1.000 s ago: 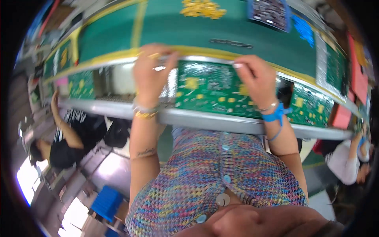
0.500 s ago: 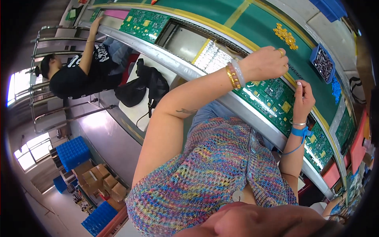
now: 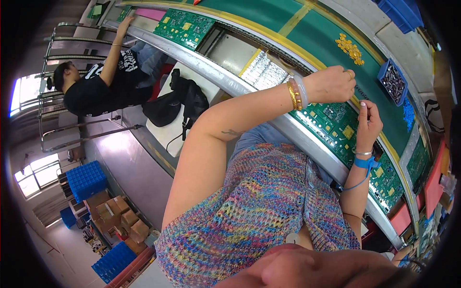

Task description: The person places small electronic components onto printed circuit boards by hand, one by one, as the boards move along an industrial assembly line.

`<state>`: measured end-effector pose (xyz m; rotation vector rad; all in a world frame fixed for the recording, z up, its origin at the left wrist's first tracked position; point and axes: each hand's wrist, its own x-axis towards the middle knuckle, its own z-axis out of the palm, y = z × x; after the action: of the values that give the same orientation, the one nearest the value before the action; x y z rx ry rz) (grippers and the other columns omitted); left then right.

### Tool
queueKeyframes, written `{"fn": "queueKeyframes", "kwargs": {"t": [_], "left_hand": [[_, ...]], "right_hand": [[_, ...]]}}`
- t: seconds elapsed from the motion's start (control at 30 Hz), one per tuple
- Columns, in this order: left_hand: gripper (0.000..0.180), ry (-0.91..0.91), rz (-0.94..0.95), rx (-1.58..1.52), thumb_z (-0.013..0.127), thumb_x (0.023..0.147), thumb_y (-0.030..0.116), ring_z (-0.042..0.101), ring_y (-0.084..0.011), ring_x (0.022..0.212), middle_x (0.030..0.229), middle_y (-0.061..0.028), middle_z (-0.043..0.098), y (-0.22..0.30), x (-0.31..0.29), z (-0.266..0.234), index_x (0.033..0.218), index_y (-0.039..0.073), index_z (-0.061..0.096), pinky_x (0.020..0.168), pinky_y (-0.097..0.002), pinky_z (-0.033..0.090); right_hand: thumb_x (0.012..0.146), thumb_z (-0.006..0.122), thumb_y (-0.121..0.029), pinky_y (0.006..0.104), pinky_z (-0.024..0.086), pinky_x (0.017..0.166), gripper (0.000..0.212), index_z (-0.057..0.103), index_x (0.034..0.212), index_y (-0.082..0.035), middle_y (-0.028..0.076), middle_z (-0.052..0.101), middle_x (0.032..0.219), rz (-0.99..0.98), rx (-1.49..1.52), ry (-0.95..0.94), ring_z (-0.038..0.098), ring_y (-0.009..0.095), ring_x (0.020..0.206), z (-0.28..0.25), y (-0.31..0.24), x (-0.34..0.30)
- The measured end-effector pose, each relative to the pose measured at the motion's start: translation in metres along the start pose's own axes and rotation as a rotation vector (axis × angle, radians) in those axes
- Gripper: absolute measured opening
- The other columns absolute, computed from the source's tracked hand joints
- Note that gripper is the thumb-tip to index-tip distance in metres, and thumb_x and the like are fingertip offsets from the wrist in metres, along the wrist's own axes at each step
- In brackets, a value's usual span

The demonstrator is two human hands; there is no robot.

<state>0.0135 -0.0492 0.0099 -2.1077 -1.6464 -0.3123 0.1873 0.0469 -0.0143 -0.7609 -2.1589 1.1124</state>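
My left hand [image 3: 331, 84], with a bangle and bracelets at its wrist, is above a green circuit board [image 3: 324, 122] on the rail line. Its fingers are curled inward, and whatever is between them is hidden. Just to the right, my right hand [image 3: 369, 126] is raised with thumb and fingers pinched together; anything in the pinch is too small to name. A blue wrist strap [image 3: 366, 163] with a cord circles that forearm. Close beyond both hands, small dark parts [image 3: 361, 91] lie along the yellow-edged rail.
Yellow disc-like parts [image 3: 350, 49] lie on the green mat beyond a blue bin [image 3: 394, 82] of dark components. Blue parts [image 3: 408, 115] sit beside it. More boards [image 3: 183, 29] stand along the metal rail [image 3: 211, 72]. At far left, a co-worker [image 3: 103, 84] reaches to the line.
My left hand has shifted slightly right and down, its fingers nearer my right hand. My right hand keeps its pinch almost in place. The whole view has moved a little.
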Motion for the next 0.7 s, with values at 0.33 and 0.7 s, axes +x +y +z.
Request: {"fn": "queueKeyframes", "kwargs": {"t": [0.33,0.7], "left_hand": [[0.013,0.111,-0.636,-0.498,0.07,0.074,0.017,0.054,-0.0247,0.083,0.081,-0.0066,0.058,0.009,-0.051,-0.043,0.077,0.006,0.065,0.07,-0.0337,0.044],[0.01,-0.056,-1.007,-0.474,0.072,0.07,0.012,0.048,-0.0258,0.082,0.083,-0.0072,0.053,0.057,-0.108,-0.065,0.075,0.005,0.067,0.074,-0.0356,0.04]], "right_hand": [[0.087,0.062,-0.016,0.0227,0.041,0.054,0.014,0.064,0.09,-0.003,0.003,0.057,0.064,0.045,-0.026,0.017,0.051,0.007,0.058,-0.004,-0.005,0.001],[0.084,0.065,-0.018,0.0237,0.037,0.046,0.011,0.064,0.084,-0.007,0.001,0.055,0.057,-0.016,-0.068,0.034,0.05,0.01,0.049,-0.002,-0.009,0.003]]}}
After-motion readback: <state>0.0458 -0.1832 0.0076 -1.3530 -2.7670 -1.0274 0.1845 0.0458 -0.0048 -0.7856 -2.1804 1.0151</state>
